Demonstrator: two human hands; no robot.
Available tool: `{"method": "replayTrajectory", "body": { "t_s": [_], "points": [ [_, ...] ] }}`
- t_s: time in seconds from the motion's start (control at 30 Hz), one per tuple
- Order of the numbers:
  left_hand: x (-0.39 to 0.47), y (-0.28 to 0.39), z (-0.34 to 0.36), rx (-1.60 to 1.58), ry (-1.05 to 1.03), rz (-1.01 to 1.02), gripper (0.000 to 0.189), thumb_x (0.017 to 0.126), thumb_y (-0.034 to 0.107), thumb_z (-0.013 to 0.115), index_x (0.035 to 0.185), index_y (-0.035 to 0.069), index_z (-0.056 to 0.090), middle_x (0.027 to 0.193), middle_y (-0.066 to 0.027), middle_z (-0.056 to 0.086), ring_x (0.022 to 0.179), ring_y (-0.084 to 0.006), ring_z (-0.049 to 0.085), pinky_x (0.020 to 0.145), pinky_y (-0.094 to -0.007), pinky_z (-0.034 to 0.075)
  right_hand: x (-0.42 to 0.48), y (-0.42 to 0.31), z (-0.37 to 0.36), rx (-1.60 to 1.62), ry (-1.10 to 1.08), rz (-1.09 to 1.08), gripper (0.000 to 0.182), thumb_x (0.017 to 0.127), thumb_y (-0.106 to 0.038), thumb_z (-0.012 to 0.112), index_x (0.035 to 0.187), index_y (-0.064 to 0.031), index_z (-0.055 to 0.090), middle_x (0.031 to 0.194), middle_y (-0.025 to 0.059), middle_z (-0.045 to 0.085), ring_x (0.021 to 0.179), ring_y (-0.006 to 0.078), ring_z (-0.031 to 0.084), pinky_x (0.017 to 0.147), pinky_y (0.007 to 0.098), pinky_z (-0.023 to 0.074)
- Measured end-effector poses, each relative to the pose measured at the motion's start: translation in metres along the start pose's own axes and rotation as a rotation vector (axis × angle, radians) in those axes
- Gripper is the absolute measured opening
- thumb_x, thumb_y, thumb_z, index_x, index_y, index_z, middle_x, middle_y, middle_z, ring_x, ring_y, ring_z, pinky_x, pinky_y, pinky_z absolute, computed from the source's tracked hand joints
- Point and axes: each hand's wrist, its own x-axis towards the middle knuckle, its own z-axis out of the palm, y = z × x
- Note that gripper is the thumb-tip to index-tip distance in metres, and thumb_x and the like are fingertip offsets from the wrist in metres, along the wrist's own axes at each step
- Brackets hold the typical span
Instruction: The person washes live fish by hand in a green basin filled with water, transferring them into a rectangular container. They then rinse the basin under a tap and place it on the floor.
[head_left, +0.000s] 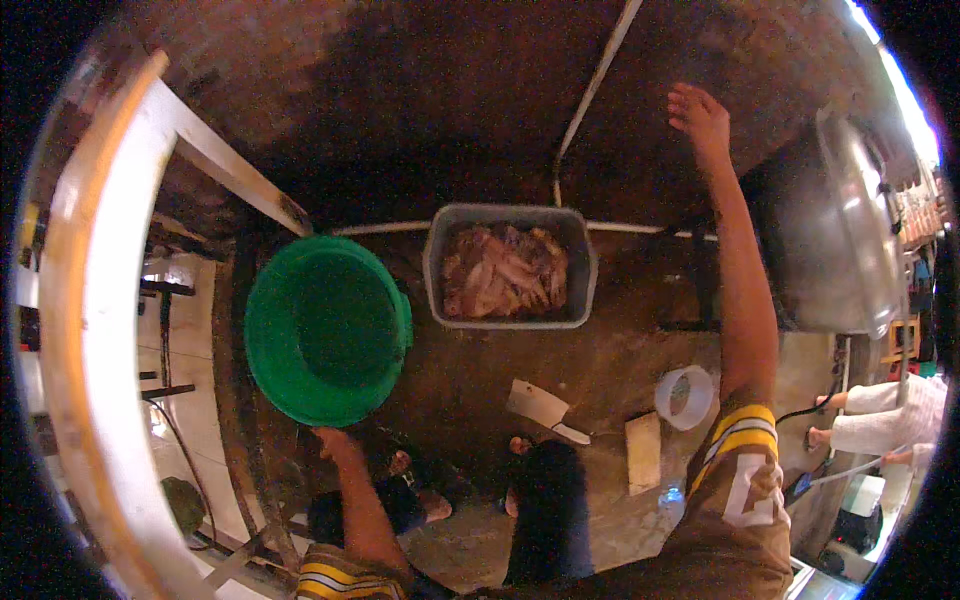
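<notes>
My left hand (330, 442) is at the near rim of a green plastic tub (259, 337); whether its fingers grip the rim is hidden. The tub's inside is shadowed and its contents cannot be made out. Reaching far forward and to the right, my right hand (699, 118) is before the dark wall, fingers partly bent and nothing visible in them. Between the two arms stands a grey rectangular basin (514, 325) with raw meat pieces (506, 274) inside. Closer to my feet, a cleaver (538, 403) with a white handle lies on the floor.
A wooden board (643, 454), a white plastic bowl (697, 401) and a clear plastic bottle (671, 496) are right of my feet. A large metal vessel (817, 225) stands at right, with another person's legs (870, 420) beyond. A white frame (112, 247) edges the left; pipes (600, 82) line the wall.
</notes>
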Motion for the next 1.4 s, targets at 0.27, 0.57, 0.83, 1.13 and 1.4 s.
{"method": "replayTrajectory", "body": {
  "t_s": [0.27, 0.57, 0.83, 1.13, 1.4],
  "points": [
    [-0.143, 0.116, -0.043, -0.018, -0.504, 0.025, 0.029, 0.072, 0.027, 0.058, 0.088, 0.003, 0.057, 0.08, -0.0077, 0.058, 0.071, -0.0207, 0.054, 0.066, -0.0345, 0.042, 0.0, -0.082, -0.087, -0.111, -0.043, 0.285, 0.027, 0.085, -0.027, 0.046, 0.088, -0.0031, 0.059, 0.066, 0.0017, 0.057, 0.053, 0.0074, 0.05, 0.048, 0.021, 0.0403],
    [-0.279, 0.267, -0.21, 0.141, -0.933, -0.047, 0.02, 0.075, 0.019, 0.058, 0.089, 0.004, 0.057, 0.081, -0.0041, 0.057, 0.068, -0.0122, 0.054, 0.057, -0.0238, 0.043, 0.19, -0.286, -0.049, -0.195, -0.116, 0.072, 0.047, 0.082, -0.044, 0.042, 0.073, -0.0006, 0.057, 0.058, 0.0076, 0.056, 0.056, 0.0188, 0.056, 0.055, 0.0328, 0.0444],
    [-0.292, 0.283, -0.332, 0.201, -0.853, -0.305, 0.028, 0.077, 0.026, 0.055, 0.098, 0.006, 0.054, 0.087, -0.0047, 0.057, 0.069, -0.0167, 0.06, 0.052, -0.025, 0.043, 0.281, -0.339, -0.042, -0.886, -0.937, 0.175, 0.037, 0.085, -0.034, 0.041, 0.078, 0.0002, 0.052, 0.057, 0.0047, 0.052, 0.059, 0.0159, 0.054, 0.054, 0.0305, 0.0442],
    [-0.272, 0.254, -0.42, 0.096, -0.739, -0.482, 0.029, 0.079, 0.024, 0.052, 0.103, 0.007, 0.05, 0.09, -0.007, 0.056, 0.065, -0.0182, 0.06, 0.049, -0.0277, 0.047, 0.319, -0.337, -0.053, -0.481, -1.307, 0.548, 0.019, 0.08, -0.012, 0.049, 0.09, 0.0044, 0.053, 0.077, 0.0145, 0.059, 0.067, 0.0183, 0.058, 0.058, 0.0296, 0.0489],
    [-0.286, 0.247, -0.436, -0.076, -0.685, -0.461, 0.024, 0.08, 0.022, 0.052, 0.096, 0.005, 0.05, 0.083, -0.0073, 0.056, 0.059, -0.0179, 0.059, 0.044, -0.0272, 0.046, 0.283, -0.394, -0.027, -1.528, -1.041, -0.444, 0.019, 0.068, -0.016, 0.057, 0.083, -0.0046, 0.06, 0.084, 0.012, 0.061, 0.079, 0.022, 0.06, 0.069, 0.0328, 0.0482]
  ]
}}
